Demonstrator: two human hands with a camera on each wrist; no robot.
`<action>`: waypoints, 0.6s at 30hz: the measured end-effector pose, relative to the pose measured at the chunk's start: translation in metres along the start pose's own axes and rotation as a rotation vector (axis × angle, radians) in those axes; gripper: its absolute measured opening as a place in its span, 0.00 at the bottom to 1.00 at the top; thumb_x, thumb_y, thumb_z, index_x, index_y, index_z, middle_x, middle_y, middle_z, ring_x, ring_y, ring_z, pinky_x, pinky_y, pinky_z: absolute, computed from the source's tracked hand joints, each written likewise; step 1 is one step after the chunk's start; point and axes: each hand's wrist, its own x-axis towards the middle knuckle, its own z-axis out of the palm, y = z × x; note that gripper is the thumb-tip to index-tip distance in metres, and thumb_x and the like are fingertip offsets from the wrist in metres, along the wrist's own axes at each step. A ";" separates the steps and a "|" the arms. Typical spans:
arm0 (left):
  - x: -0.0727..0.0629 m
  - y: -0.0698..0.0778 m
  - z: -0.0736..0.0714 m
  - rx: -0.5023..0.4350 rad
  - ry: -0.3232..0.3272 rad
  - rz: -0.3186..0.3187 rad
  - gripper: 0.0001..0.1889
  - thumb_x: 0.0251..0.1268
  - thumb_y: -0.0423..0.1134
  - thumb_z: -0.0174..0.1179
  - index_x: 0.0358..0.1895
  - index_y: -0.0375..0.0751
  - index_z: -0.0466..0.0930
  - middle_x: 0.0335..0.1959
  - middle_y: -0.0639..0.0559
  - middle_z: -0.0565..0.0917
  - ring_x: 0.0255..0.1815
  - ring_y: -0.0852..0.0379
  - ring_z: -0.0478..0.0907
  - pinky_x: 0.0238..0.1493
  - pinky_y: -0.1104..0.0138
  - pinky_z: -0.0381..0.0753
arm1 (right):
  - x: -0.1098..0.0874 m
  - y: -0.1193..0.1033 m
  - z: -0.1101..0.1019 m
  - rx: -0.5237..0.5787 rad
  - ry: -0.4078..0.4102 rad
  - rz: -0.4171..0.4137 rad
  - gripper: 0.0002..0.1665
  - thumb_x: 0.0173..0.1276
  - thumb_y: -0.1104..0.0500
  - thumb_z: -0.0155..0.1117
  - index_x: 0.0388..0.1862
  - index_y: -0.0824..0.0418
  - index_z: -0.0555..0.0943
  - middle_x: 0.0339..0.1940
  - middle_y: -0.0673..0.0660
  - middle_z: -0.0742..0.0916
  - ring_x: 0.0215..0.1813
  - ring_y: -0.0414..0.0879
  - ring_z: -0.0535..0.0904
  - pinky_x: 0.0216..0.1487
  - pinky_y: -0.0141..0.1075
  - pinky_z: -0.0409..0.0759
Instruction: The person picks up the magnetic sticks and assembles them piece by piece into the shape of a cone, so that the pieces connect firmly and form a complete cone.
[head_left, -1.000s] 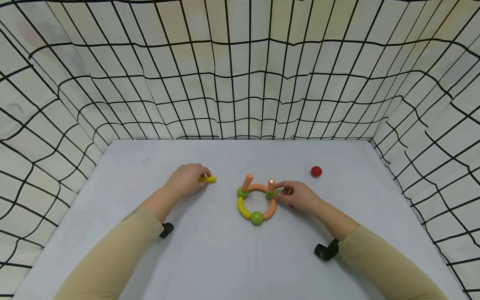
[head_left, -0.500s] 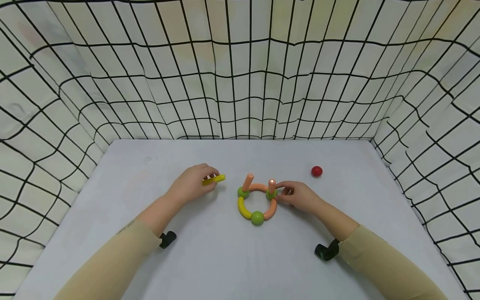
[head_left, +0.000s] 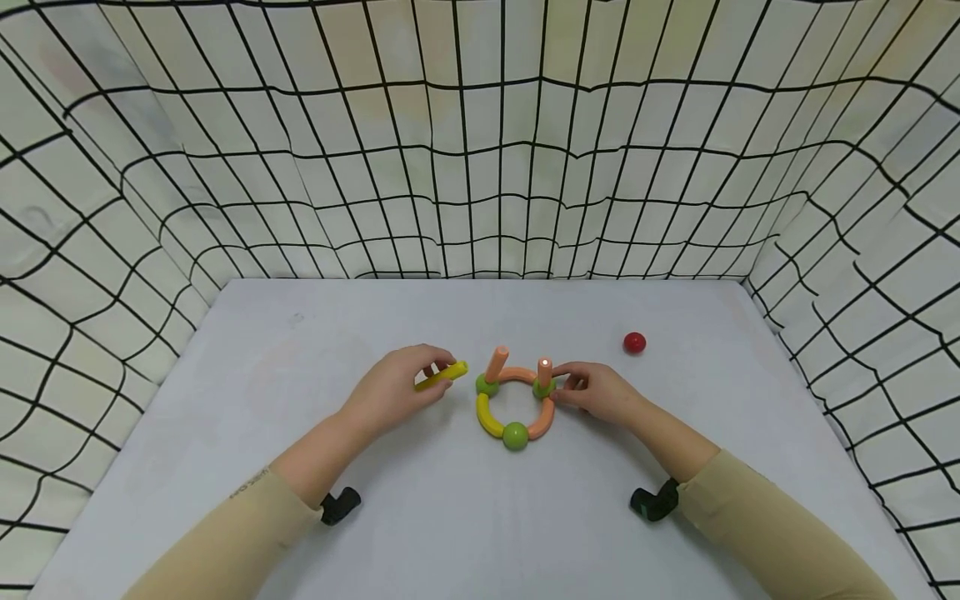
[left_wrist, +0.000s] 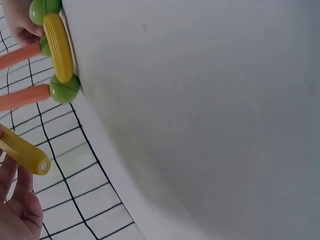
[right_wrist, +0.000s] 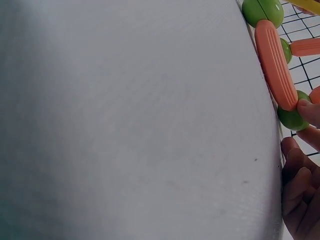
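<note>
My left hand (head_left: 397, 382) holds a yellow stick (left_wrist: 26, 152) between thumb and fingers, just left of a ring of toy pieces. The stick is ribbed, with a pale dot on its end. Curved orange pieces (right_wrist: 276, 65) and one curved yellow piece (head_left: 489, 417) join three green balls (head_left: 515, 437) into the ring, which lies on the table. Two orange sticks (head_left: 497, 365) stand up from the two far balls. My right hand (head_left: 600, 392) pinches the far right green ball (right_wrist: 293, 120) with thumb and finger.
A red ball (head_left: 634, 342) lies on the white table (head_left: 480, 517), behind and right of the ring. Black netting (head_left: 487, 200) over white walls surrounds the table at the back and sides. Dark wrist cameras (head_left: 654, 502) stick out below both sleeves.
My left hand has lifted the yellow stick and carried it right toward the ring, turning it so its free end points up and right. My right hand has stayed at the ring.
</note>
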 end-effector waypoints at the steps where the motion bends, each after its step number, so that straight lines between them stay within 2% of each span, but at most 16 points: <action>1: -0.001 0.003 0.001 -0.005 0.000 0.006 0.15 0.65 0.42 0.67 0.54 0.51 0.82 0.49 0.61 0.83 0.45 0.60 0.77 0.46 0.62 0.77 | 0.000 0.000 0.000 0.001 0.000 0.000 0.22 0.66 0.51 0.70 0.59 0.49 0.82 0.36 0.52 0.82 0.29 0.46 0.76 0.32 0.37 0.75; 9: -0.008 0.024 0.012 -0.075 -0.007 0.020 0.15 0.65 0.42 0.67 0.54 0.55 0.80 0.45 0.67 0.82 0.44 0.62 0.77 0.44 0.63 0.77 | -0.001 -0.001 0.000 0.005 -0.002 0.006 0.22 0.67 0.52 0.69 0.59 0.49 0.82 0.35 0.52 0.82 0.28 0.46 0.76 0.31 0.37 0.74; 18: -0.009 0.045 0.028 -0.224 -0.029 0.000 0.16 0.64 0.40 0.67 0.54 0.52 0.79 0.43 0.67 0.81 0.45 0.64 0.78 0.50 0.61 0.77 | 0.000 -0.001 0.000 0.002 -0.001 0.013 0.22 0.67 0.52 0.69 0.60 0.50 0.81 0.36 0.52 0.82 0.28 0.46 0.76 0.32 0.37 0.74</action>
